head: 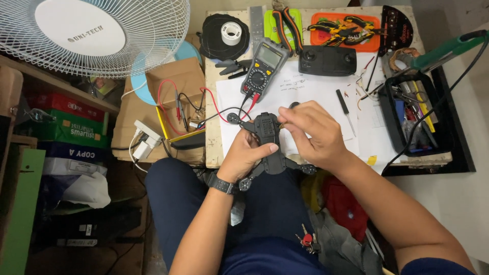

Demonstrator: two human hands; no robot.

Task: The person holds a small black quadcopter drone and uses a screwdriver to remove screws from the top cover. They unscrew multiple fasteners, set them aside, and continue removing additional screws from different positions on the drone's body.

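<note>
Left hand: the left hand [245, 155] is gripping the black drone body [270, 145] from the 9 o'clock side, fingers curled under it and the thumb lying across the top shell; the hand is closed on it.
Right hand: the right hand [316, 135] is pinching a thin tool with a yellowish tip [281, 124] between thumb and fingers, and the tip is touching the upper part of the drone. The other fingers are half bent, not spread.
Drone body: it is being held in the air above the person's lap, just at the near edge of the work table [214, 153], with its folding arms sticking out at 10, 2, 4 and 7 o'clock.
Behind the hands: a digital multimeter [264, 69] is lying at 12 o'clock on white paper sheets [305, 91], and its red and black leads are running toward 9 o'clock. A black remote controller [327, 60] is sitting at 1 o'clock.
Further things: a small screwdriver [345, 107] is lying at 2 o'clock, a black tray of tools [410, 119] at 3 o'clock, a white fan [86, 35] at 10 o'clock.
In the way: the right hand is covering part of the drone's right side.
</note>
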